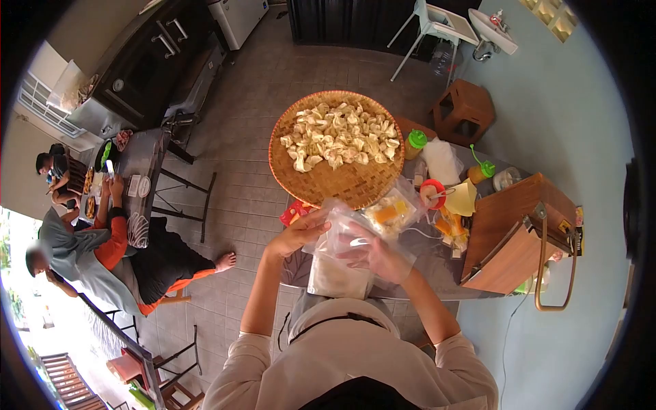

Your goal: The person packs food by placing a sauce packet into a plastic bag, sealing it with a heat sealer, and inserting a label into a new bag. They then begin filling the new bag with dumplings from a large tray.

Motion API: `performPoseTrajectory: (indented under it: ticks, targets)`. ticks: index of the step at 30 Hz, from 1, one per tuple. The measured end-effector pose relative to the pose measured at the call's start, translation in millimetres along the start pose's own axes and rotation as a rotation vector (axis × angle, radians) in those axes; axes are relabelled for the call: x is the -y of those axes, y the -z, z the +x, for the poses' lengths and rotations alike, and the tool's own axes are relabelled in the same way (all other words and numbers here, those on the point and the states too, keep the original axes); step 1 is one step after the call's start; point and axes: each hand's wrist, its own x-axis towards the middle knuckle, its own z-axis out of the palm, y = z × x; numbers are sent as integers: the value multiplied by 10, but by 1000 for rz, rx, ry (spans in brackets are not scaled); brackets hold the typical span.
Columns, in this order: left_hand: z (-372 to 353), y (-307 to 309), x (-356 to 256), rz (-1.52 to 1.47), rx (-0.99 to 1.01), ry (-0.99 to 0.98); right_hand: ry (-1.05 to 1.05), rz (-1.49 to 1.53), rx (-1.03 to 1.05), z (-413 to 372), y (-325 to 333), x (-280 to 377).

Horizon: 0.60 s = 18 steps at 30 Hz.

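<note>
In front of my chest a clear plastic bag is stretched between my two hands. My left hand grips its left side, fingers closed on the thin film. My right hand is covered by the clear plastic down to about the wrist, its fingers stretched out and seen through the film. Just beyond the hands lies a round woven bamboo tray bearing many pale folded dumplings. Below the hands, at the table edge, is a whitish plastic packet.
Right of the tray are green-capped bottles, a red cup, packets with orange contents and a wooden box with a metal handle. A brown stool stands behind. People sit at a table on the left.
</note>
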Motion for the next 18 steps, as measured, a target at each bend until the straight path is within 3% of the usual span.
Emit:
performPoseTrajectory:
  ticks: [3,5,17,18]
  targets:
    - [-69,287,48,112,-31,85,102,239,41,150,5,54]
    - [-119,576,165,-11,178,281,115,250,52,248,-11,113]
    - [-249,805,189,-58,-87,227,158,376,53,500,-153,10]
    - [-207,750,132,149,-244,-9,130,318,24,517,-137,-4]
